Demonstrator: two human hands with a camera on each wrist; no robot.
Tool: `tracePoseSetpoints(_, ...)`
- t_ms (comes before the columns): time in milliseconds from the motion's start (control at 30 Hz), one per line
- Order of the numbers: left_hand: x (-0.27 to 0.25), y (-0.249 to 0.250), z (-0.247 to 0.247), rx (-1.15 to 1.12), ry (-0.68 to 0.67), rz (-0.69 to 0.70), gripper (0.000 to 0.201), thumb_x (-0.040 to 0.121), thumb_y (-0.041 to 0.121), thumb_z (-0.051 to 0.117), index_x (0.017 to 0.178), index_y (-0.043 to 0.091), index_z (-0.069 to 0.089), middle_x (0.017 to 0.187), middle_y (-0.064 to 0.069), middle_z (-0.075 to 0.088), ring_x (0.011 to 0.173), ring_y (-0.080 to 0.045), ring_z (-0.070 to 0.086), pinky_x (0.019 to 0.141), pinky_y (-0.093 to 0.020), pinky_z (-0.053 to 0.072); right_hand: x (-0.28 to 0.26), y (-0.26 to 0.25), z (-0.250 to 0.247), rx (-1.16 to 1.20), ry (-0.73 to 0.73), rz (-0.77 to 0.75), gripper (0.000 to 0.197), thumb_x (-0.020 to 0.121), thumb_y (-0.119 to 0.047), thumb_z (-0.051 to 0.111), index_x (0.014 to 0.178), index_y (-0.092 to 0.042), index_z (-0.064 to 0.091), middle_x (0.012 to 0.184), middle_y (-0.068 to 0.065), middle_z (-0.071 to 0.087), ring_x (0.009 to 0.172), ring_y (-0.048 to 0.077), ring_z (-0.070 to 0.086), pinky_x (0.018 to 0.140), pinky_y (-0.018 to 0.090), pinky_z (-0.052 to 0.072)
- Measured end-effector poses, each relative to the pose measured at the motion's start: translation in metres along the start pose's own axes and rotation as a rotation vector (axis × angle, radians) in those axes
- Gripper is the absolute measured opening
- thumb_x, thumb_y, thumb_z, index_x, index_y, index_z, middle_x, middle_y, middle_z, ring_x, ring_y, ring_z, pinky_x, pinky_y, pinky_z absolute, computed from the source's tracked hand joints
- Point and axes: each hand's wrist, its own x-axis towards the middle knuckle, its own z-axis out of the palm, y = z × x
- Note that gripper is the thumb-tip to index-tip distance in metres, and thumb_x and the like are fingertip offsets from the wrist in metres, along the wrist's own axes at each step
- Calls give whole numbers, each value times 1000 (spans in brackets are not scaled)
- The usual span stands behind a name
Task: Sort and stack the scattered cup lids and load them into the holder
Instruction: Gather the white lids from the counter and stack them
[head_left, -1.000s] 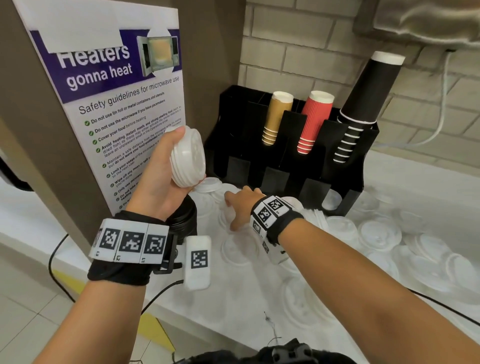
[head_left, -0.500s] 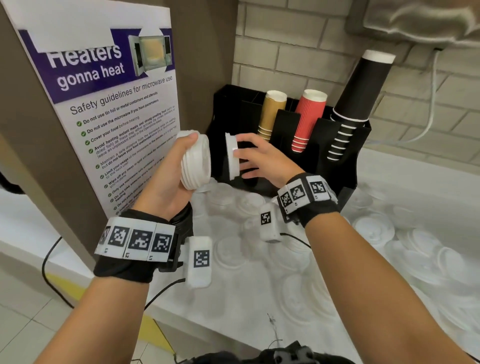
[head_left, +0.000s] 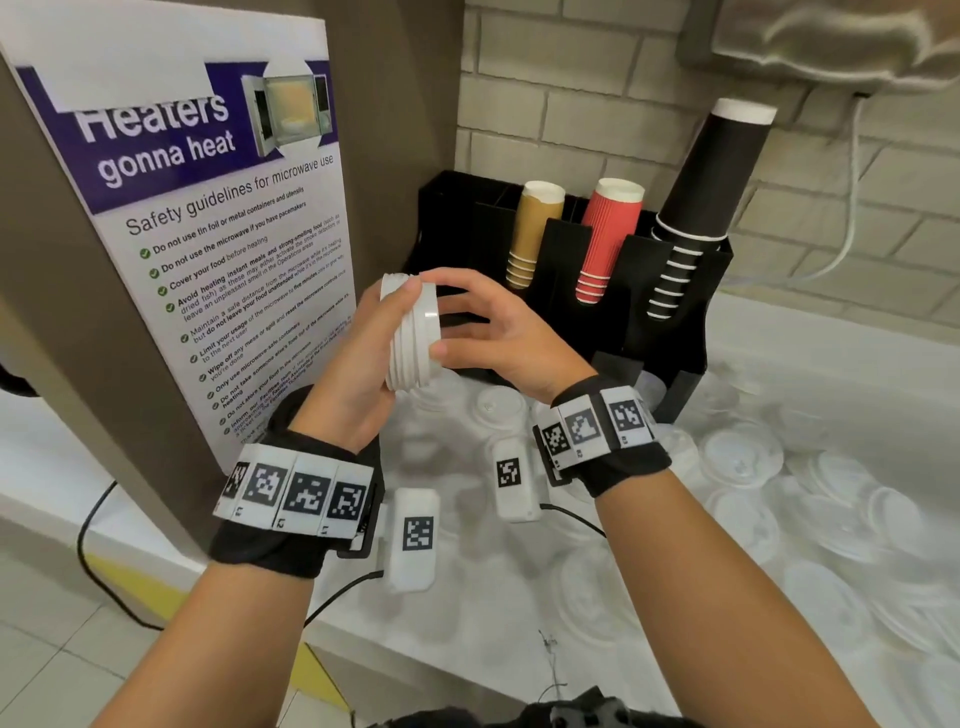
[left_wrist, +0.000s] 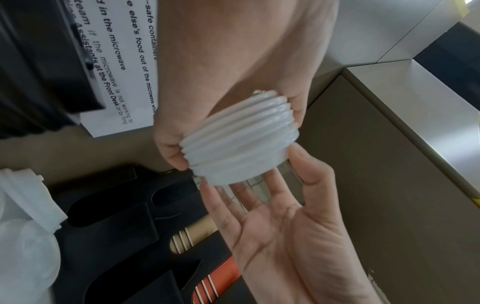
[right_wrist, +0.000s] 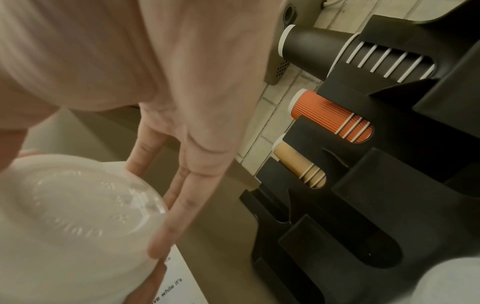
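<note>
Two hands meet in front of the black holder (head_left: 670, 291), just short of its left end. The left hand (head_left: 358, 364) grips a stack of white lids (head_left: 410, 332) turned on its side, fingers and thumb curled round the stack's rim; the left wrist view shows the ridged edges of about eight nested lids (left_wrist: 239, 142) clamped that way. The right hand (head_left: 498, 338) is spread, its fingers (right_wrist: 179, 207) straight and lying against the flat face of the outermost lid (right_wrist: 78, 205), thumb at the lower edge, pressing rather than grasping. The stack hangs in the air above the desk (head_left: 467, 623), close to the holder's front but not touching it. In the holder stand three columns of paper cups, bottoms up: tan cups (head_left: 535, 228) nearest the hands, red ribbed cups (head_left: 608, 234) in the middle slot, and tall black cups (head_left: 701, 202) at the far right end, leaning outward. Below the holder's front edge and spreading away to its right, loose lids (head_left: 743, 457) lie scattered flat over the desk, many overlapping. To the holder's left a poster (head_left: 218, 218) of microwave safety rules hangs on a brown panel, and behind the holder runs a pale brick wall (head_left: 571, 104).
</note>
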Motion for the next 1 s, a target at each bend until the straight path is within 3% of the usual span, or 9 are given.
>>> tracePoseSetpoints(233, 2, -3, -3, 10, 50, 10, 73, 82, 46, 57, 144, 12, 38, 138, -21, 52, 123, -39, 55, 101, -54, 44, 1, -2, 6, 1, -16, -12, 56, 85, -10, 70, 136, -19, 47, 125, 10, 57, 109, 24, 63, 92, 44, 54)
tracePoseSetpoints(300, 3, -1, -8, 34, 89, 19, 71, 79, 42, 59, 142, 15, 39, 135, -20, 55, 119, -36, 59, 83, -43, 51, 8, 1, 7, 39, -47, 5, 46, 92, -19, 62, 136, -21, 48, 125, 8, 58, 112, 22, 62, 93, 42, 54)
tracePoseSetpoints(367, 5, 3, -12, 40, 121, 31, 70, 75, 39, 60, 137, 13, 43, 120, -15, 62, 99, -27, 65, 64, -31, 51, 21, 7, 8, 57, -28, 106, 36, 101, -32, 43, 135, -23, 49, 121, 3, 62, 114, 18, 60, 94, 34, 53)
tracePoseSetpoints(433, 6, 8, -15, 10, 158, 43, 61, 70, 38, 60, 125, 15, 48, 96, -3, 60, 78, -15, 61, 53, -25, 47, 36, 18, 12, -206, -59, 237, 40, 104, -37, 33, 134, -20, 53, 116, 2, 61, 108, 15, 59, 87, 21, 48)
tracePoseSetpoints(533, 9, 11, -20, 21, 187, 56, 54, 69, 40, 61, 118, 22, 49, 88, 4, 56, 76, -12, 54, 59, -26, 43, 50, 48, 27, -847, -367, 333, 35, 100, -37, 43, 128, -22, 59, 115, 4, 49, 115, 22, 51, 92, 26, 38)
tracePoseSetpoints(633, 11, 9, -27, 29, 194, 59, 55, 69, 42, 62, 119, 22, 51, 89, 5, 57, 80, -13, 54, 63, -28, 42, 52, 73, 46, -1139, -517, 331, 43, 93, -44, 54, 134, -32, 49, 125, 9, 44, 123, 29, 40, 102, 37, 37)
tracePoseSetpoints(733, 11, 9, -32, 37, 203, 55, 57, 69, 42, 62, 122, 23, 52, 92, 4, 56, 81, -13, 54, 62, -27, 43, 55, 80, 53, -1221, -525, 304, 49, 88, -50, 60, 132, -30, 50, 127, 9, 41, 124, 28, 37, 99, 39, 40)
tracePoseSetpoints(867, 13, 11, -36, 32, 216, 63, 54, 70, 42, 62, 119, 24, 52, 88, 6, 57, 77, -11, 55, 55, -25, 45, 65, 78, 50, -1322, -549, 220, 49, 78, -53, 69, 112, -19, 64, 126, 7, 41, 121, 25, 34, 92, 37, 39)
tracePoseSetpoints(1000, 17, 11, -33, 24, 217, 67, 58, 69, 41, 63, 124, 24, 52, 91, 6, 59, 80, -9, 58, 59, -25, 47, 69, 85, 52, -1205, -545, 184, 66, 65, -45, 83, 117, -20, 52, 119, 3, 49, 112, 21, 43, 86, 33, 44)
